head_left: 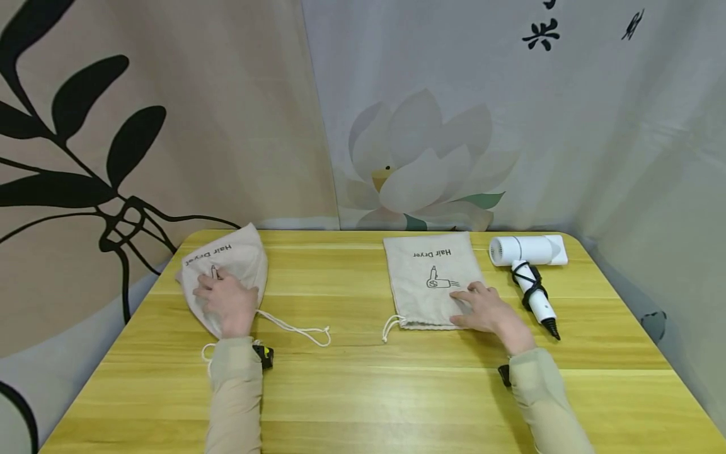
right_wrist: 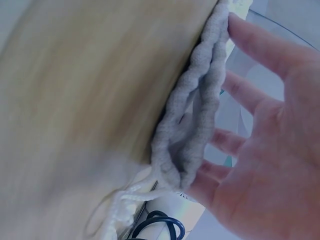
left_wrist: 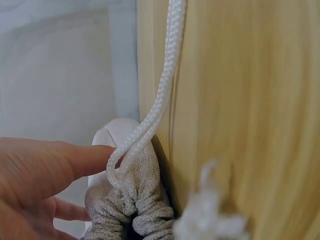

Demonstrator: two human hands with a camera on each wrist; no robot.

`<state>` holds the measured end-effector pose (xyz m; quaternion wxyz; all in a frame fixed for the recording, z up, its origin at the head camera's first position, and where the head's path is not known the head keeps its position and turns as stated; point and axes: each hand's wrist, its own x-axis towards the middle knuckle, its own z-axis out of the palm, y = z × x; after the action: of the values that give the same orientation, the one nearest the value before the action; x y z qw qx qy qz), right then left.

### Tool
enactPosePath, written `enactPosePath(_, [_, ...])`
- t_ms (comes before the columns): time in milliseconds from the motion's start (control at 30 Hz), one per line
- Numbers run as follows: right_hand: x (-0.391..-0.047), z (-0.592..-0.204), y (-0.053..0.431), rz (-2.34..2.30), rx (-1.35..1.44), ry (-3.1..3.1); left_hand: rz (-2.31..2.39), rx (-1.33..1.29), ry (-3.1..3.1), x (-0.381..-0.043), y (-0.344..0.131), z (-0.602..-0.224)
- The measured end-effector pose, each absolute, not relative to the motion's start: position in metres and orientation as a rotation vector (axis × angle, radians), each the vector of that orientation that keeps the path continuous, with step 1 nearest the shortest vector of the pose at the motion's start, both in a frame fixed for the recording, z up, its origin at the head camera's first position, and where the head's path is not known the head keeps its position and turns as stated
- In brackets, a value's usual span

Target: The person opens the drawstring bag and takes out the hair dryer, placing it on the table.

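Observation:
On the left of the table a bulging grey drawstring bag (head_left: 249, 252) printed "Hair Dryer" lies with its mouth gathered, its contents hidden. My left hand (head_left: 231, 306) rests on top of it. In the left wrist view the thumb (left_wrist: 92, 159) is beside the white drawcord (left_wrist: 160, 100) and the puckered mouth. A second bag (head_left: 409, 284) with the same print lies flat near the middle. My right hand (head_left: 482, 310) touches its lower right corner, fingers spread. The right wrist view shows its ruffled mouth (right_wrist: 210, 95) slightly parted, fingers along one side.
Right of the flat bag lies a white hair dryer (head_left: 535, 250), its black cord (head_left: 531, 285) wound around the handle. White drawcords (head_left: 300, 329) trail on the wooden table (head_left: 340, 391). A printed curtain (head_left: 238, 126) hangs behind the table.

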<state>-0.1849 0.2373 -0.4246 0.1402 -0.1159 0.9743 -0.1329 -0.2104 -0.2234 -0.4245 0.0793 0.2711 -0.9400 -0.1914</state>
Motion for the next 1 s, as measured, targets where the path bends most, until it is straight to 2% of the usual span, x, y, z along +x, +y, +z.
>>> enactPosePath(1000, [-0.180, -0.420, 0.253, -0.298, -0.257, 2.823, -0.558, 0.395, -2.875, -0.223, -0.164, -0.429])
